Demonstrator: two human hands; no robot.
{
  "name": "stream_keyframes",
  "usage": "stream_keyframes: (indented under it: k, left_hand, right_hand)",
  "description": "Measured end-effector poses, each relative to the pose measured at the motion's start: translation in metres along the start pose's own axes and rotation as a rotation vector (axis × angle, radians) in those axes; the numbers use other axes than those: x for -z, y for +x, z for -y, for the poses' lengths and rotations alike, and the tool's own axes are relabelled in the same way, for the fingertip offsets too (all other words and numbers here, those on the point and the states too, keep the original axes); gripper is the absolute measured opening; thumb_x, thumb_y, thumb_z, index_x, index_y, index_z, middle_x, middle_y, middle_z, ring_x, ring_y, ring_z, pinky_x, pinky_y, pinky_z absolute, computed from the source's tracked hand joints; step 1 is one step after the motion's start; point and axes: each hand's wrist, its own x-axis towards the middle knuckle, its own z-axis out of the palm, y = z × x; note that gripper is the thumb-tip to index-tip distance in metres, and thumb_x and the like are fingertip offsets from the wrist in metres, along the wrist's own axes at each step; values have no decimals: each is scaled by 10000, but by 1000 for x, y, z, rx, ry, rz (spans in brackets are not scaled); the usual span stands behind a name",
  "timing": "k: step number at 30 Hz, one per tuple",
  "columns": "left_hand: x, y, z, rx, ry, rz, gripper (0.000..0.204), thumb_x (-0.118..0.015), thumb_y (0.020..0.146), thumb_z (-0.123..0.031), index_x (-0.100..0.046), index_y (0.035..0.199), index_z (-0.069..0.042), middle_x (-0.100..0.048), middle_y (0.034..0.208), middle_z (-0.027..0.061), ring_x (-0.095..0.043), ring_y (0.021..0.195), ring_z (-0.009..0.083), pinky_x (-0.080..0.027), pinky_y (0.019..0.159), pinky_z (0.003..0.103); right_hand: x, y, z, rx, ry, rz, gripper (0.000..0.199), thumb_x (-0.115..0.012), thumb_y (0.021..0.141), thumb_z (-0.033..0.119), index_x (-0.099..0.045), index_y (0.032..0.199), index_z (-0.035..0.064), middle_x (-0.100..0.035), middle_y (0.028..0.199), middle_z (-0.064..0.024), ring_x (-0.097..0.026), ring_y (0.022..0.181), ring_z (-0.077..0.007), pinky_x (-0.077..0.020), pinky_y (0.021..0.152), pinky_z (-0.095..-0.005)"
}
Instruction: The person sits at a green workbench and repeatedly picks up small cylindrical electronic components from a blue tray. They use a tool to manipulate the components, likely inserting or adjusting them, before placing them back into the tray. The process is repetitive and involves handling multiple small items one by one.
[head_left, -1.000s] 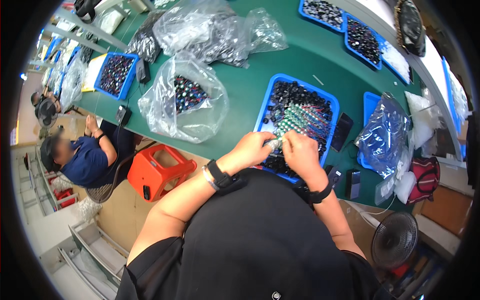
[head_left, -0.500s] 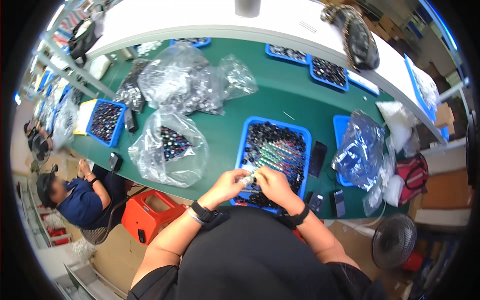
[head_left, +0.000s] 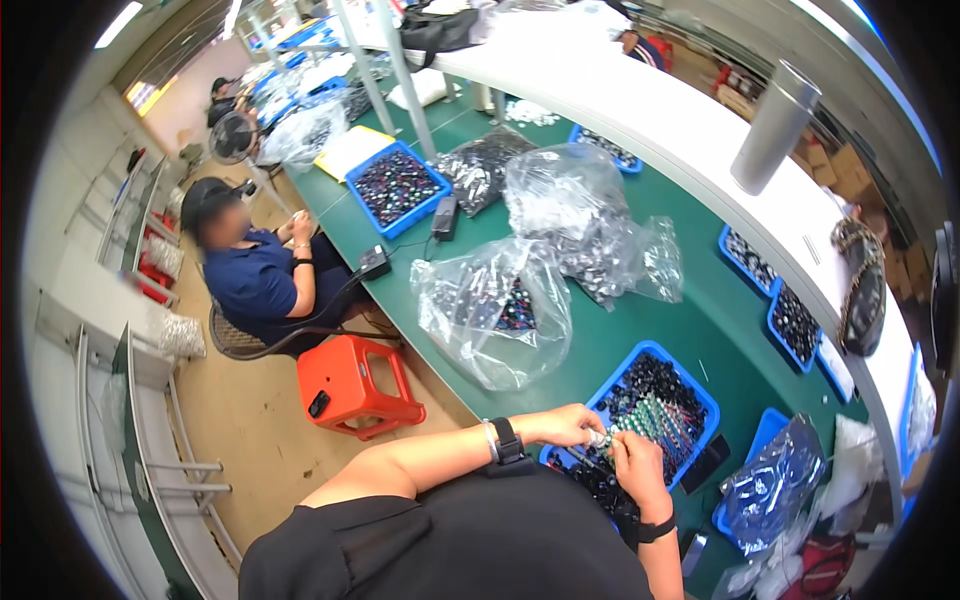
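Note:
My left hand (head_left: 568, 425) and my right hand (head_left: 638, 465) are brought together over the near side of a blue tray (head_left: 712, 405). Both are closed in a pinch, fingertips almost touching. A small pale piece (head_left: 600, 438) shows at the left fingertips, too small to name. What the right fingers grip is hidden. Under and beyond the hands, the tray holds many small black parts (head_left: 652, 378). A bundle of thin rods with green and red coloring (head_left: 660, 422) lies across them.
Left of the tray lies a clear plastic bag (head_left: 455, 335) with dark parts inside. A bag of silvery parts (head_left: 570, 205) sits behind it. To the right is a bag of dark blue film (head_left: 775, 478). A seated person (head_left: 260, 265) is near a red stool (head_left: 350, 385).
My view has swung left, so the tray and my hands now sit further right and the seated person shows more fully. Both hands stay pinched together over the tray.

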Motion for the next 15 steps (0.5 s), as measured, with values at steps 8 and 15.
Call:
stream_keyframes:
  k: [8,15]
  left_hand:
    - [13,-6,15,104,-285,166,189,-604,862,-135,-651,1019,-42,-628,796,-19,-556,680,37,-413,555,179]
    - [30,-33,6,141,-415,204,220,-630,862,-200,-660,1040,-74,-619,755,-15,-491,586,28,-367,512,172]
  right_hand:
    - [-2,5,18,252,-138,-50,46,-610,766,31,-569,746,25,-584,647,-133,-580,580,-308,-446,527,-392]
    - [-13,12,17,276,-47,-40,62,-628,745,43,-589,792,28,-582,675,-130,-574,599,-302,-449,538,-398]
